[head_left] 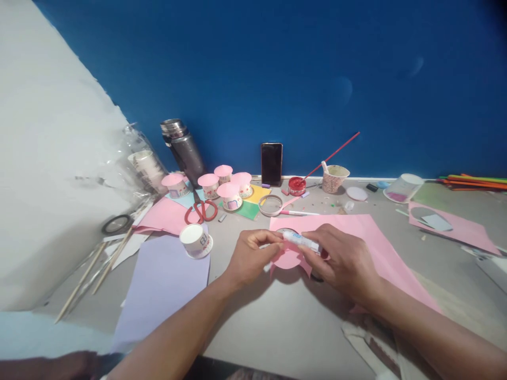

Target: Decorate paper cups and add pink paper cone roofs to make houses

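Black ring: it lies at the far left [118,224], near the thin wooden sticks [114,258].
Lavender sheet: flat on the table [166,290], under the left forearm in this view.
Flask: dark, with metal top [184,150], by the blue wall.
Inverted cup: white [194,241], at the upper edge of the lavender sheet.
Scissors: red handles toward the person [209,211], just behind this cup.
Pink-topped cups: five, grouped together [232,196].
Left hand: fingers are bent [255,256], thumb and fingertips almost meet beside the pink disc; I cannot tell if they pinch it.
Pink disc: between both hands [291,259], below the white tube.
White tube: its tip points left [300,241].
Right hand: closed around the tube [344,258], thumb below, fingers above.
Large pink sheet: behind and under the right hand [380,253].
Clear cup: farther right [406,186].
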Motion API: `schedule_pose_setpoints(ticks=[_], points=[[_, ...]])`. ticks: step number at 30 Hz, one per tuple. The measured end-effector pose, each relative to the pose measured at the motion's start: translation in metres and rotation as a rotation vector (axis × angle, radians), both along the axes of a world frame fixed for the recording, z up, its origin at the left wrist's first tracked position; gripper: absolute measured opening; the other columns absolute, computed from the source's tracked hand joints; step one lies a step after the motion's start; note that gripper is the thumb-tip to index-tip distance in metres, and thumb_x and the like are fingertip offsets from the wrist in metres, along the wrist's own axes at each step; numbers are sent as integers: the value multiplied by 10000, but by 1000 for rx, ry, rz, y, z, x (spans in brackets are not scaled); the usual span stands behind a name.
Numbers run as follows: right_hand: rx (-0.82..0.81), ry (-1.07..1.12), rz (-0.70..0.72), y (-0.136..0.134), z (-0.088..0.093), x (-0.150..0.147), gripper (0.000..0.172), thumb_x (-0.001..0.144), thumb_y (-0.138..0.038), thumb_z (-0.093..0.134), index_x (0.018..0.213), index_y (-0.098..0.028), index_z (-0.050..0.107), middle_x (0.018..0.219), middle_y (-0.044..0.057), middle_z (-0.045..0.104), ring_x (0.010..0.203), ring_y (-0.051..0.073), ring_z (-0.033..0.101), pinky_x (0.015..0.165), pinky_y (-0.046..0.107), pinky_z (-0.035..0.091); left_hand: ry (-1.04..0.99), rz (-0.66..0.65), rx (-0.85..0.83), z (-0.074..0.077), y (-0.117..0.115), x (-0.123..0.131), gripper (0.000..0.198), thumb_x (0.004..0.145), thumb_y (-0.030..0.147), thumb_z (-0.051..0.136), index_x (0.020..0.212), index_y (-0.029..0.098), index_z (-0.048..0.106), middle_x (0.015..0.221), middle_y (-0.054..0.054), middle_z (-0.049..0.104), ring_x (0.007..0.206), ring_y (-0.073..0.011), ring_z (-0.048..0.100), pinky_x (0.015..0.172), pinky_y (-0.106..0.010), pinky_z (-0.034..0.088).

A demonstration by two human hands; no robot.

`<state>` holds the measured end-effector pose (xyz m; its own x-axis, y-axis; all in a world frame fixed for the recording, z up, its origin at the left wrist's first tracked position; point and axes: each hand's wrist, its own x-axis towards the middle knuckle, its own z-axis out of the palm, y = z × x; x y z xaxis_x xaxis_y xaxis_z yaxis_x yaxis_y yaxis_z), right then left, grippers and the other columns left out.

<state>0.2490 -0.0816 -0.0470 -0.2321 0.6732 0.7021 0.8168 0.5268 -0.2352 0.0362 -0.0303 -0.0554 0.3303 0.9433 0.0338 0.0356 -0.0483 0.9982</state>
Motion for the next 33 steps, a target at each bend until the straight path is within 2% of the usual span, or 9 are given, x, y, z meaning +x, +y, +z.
schedule_pose_setpoints(ticks=[5, 8, 12, 15, 17, 21, 24, 27, 33], points=[[19, 80, 16, -1, -3, -4, 237, 1033, -343, 634, 986, -164, 782, 716, 32, 695, 568, 145, 583, 550, 293, 388, -13, -25, -46, 4, -1, 2, 74, 752, 228, 791, 736, 161, 819, 861, -96, 816, 764, -194, 698, 720, -306, 530], [-73, 282, -8, 1, 2, -2, 184, 981, -326, 685, 965, -181, 798, 767, 41, 737, 580, 136, 580, 564, 281, 408, -35, -61, -88, 7, -2, 4, 95, 715, 246, 813, 687, 157, 795, 824, -100, 805, 737, -190, 679, 687, -302, 512], [-499, 910, -14, 12, 12, 8, 206, 887, -393, 766, 976, -209, 789, 749, 24, 721, 580, 127, 548, 540, 254, 416, -29, -34, -143, 10, 0, 4, 159, 689, 282, 830, 650, 151, 750, 684, -67, 729, 635, -150, 598, 611, -280, 443], [-875, 1372, 224, 20, 16, 13, 314, 769, -409, 871, 975, -193, 772, 914, 58, 740, 661, 120, 571, 522, 218, 414, -37, 19, -202, 12, 3, 3, 185, 646, 285, 835, 631, 145, 715, 638, -42, 672, 603, -128, 555, 594, -268, 404], [-1051, 1499, 354, 22, 16, 12, 342, 703, -367, 924, 933, -172, 763, 985, 75, 730, 701, 116, 581, 521, 205, 423, -37, 25, -230, 13, 4, 2, 188, 630, 286, 821, 627, 144, 697, 636, -37, 658, 600, -124, 548, 594, -266, 398], [-1167, 1492, 482, 16, 14, 4, 375, 680, -303, 924, 981, -205, 723, 826, -7, 655, 661, 114, 564, 570, 231, 481, -5, 30, -233, 15, 3, 1, 205, 628, 310, 806, 633, 150, 677, 623, -28, 639, 583, -123, 531, 573, -267, 387], [-1131, 1244, 305, 12, 13, -2, 281, 724, -329, 865, 904, -208, 688, 627, -60, 569, 550, 112, 529, 540, 245, 457, 21, 8, -210, 15, 1, 2, 190, 638, 302, 797, 640, 150, 684, 642, -36, 657, 600, -129, 546, 589, -274, 413], [-1102, 957, 76, 10, 13, -7, 207, 742, -325, 806, 853, -187, 699, 590, -38, 619, 526, 128, 566, 512, 241, 427, 37, -13, -204, 13, -1, 4, 166, 639, 290, 781, 641, 153, 688, 650, -42, 672, 605, -138, 559, 595, -284, 433], [-1067, 781, 52, 10, 13, -16, 185, 741, -343, 717, 688, -191, 627, 504, -62, 521, 454, 98, 463, 448, 228, 357, 66, -27, -189, 8, -4, 7, 132, 649, 269, 746, 616, 158, 682, 628, -32, 669, 592, -129, 548, 583, -275, 424]])
